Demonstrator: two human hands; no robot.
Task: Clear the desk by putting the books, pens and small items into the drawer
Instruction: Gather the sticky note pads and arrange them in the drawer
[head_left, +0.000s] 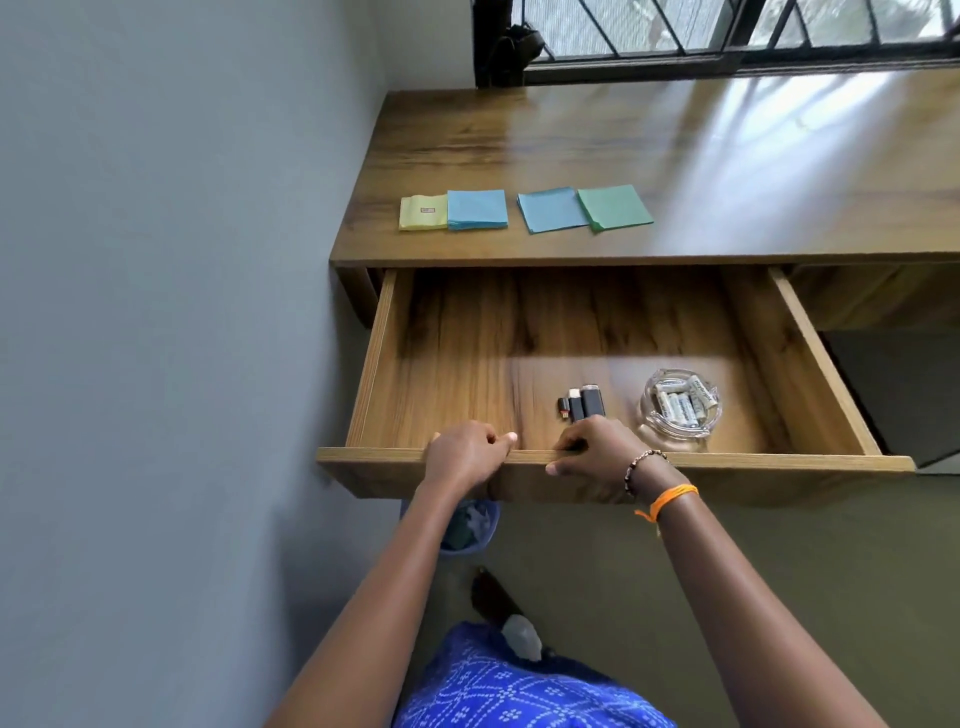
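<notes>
Hands, left hand (467, 451) and right hand (592, 452), both clamp the front edge of the drawer (618, 460), likely to slide it. Sticky-note pads (524, 209) sit on the bench (675, 145) behind drawer; USB sticks (583, 403), battery dish (679, 406) already inside.

**Open drawer: room on the left and behind**

Both hands grip the drawer (363, 364) front, the left hand (464, 453) beside the right hand (597, 453). Just beyond the right hand's fingers lie small dark sticks (583, 402); further right stands a glass dish of batteries (679, 408). Beyond the left hand the drawer floor is bare to its back. Further off on the desk (675, 145), four sticky note pads (524, 209) line the near edge.
</notes>
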